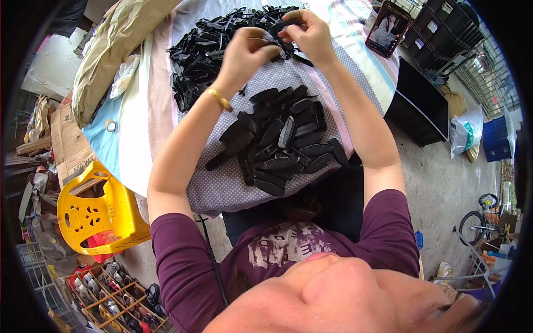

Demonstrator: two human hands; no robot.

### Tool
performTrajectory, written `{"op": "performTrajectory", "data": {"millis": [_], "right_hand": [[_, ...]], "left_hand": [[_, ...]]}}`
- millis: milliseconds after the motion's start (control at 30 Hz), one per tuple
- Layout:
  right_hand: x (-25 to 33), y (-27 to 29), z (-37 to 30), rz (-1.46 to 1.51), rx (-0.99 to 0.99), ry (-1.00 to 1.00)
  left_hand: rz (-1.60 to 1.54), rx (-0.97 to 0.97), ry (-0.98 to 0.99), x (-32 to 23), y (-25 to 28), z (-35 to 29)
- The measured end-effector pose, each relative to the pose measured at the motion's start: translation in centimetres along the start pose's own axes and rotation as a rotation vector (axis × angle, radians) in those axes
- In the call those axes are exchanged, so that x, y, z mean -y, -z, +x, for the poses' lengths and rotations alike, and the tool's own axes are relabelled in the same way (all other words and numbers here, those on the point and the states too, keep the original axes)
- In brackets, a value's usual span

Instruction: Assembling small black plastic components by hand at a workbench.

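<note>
My left hand (247, 55), with a gold bracelet on its wrist, is over the far pile of small black plastic parts (200, 69). Its fingers are bent together near the right hand; what they grip is partly hidden. A dark elongated plastic piece (282, 25) is pinched in my right hand (312, 38), just to the right of the left one. Closer to me lies a second pile of larger, long rounded black plastic pieces (272, 133), loosely heaped on the dotted grey cloth (216, 183).
A phone (388, 29) stands at the far right of the table. Brown paper (111, 55) and a tape roll (110, 126) lie to the left. A yellow plastic chair (102, 208) stands left of the table, a black bin (417, 102) to its right.
</note>
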State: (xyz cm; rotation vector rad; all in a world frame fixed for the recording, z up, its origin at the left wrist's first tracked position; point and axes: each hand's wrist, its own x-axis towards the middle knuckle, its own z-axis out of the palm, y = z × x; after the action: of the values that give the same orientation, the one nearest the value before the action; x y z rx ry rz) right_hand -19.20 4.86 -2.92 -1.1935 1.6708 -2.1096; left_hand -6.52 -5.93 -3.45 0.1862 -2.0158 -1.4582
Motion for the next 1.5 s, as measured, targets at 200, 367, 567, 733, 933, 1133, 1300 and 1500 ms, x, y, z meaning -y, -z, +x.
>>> {"op": "performTrajectory", "data": {"millis": [200,367,567,733,933,1133,1300,1500], "right_hand": [[1.5,-3.1,-2.2,-0.372,0.252,0.260],[0.5,-2.4,-2.0,-0.250,0.275,0.132],[1.3,-3.7,-2.7,-0.156,0.169,0.215],[1.4,-3.4,-2.7,-0.268,0.225,0.250],[1.4,-3.5,-2.9,-0.494,0.151,0.525],[1.0,-3.8,-2.8,-0.378,0.193,0.151],[0.7,-3.4,-3.0,-0.255,0.400,-0.053],[1.8,-2.9,-2.4,-0.366,0.536,-0.077]], "left_hand": [[-0.404,-0.048,0.251,0.1,3.7,-0.9],[-0.397,0.013,0.190,-0.3,3.9,-0.8],[-0.257,-0.053,0.130,-1.0,4.1,-1.2],[-0.254,-0.017,0.101,-1.0,4.4,-1.1],[-0.333,-0.034,0.111,-1.2,3.2,-1.5],[-0.530,0.023,0.122,-1.8,3.6,-1.2],[-0.356,0.076,0.048,-1.8,3.7,-1.2],[-0.384,0.069,0.056,-2.7,3.9,-1.6]]}}
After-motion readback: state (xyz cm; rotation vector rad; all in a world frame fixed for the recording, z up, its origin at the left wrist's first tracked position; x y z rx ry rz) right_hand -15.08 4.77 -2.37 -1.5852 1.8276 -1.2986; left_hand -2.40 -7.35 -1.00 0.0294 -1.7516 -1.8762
